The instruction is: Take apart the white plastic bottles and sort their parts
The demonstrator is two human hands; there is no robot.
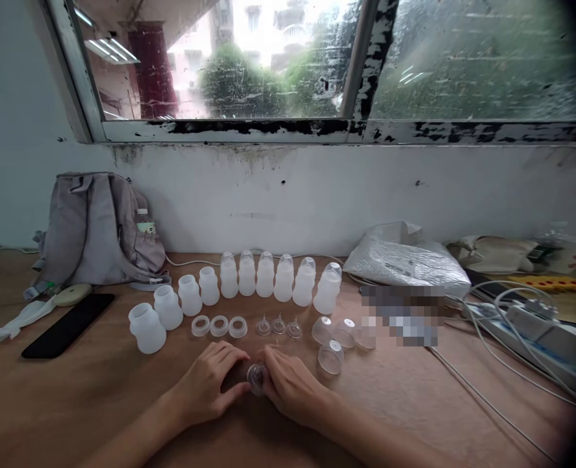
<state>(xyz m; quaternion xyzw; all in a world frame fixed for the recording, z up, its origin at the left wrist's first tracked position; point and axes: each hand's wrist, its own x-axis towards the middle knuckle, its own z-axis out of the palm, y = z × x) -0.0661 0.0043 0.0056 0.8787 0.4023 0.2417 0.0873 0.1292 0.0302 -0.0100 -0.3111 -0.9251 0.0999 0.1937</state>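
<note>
Between my hands, low over the table, is a small clear baby-bottle nipple (255, 377), partly covered by fingers. My right hand (292, 387) is closed on its right side. My left hand (210, 380) is curved with thumb and fingers apart, and its thumb tip is at the nipple's left edge. Just beyond lie three white collar rings (219, 326) and three clear nipples (278, 324). Several clear dome caps (330, 357) sit to the right. Behind them, frosted bottles stand in an arc: several open ones (168, 307) on the left, several capped ones (265, 276) on the right.
At left are a black phone (68, 326), a white strap (10, 325) and a grey backpack (95, 227) against the wall. To the right lie a plastic bag (407, 260), a blurred-out object (402, 315), white cables (487, 396) and a power strip (536, 344).
</note>
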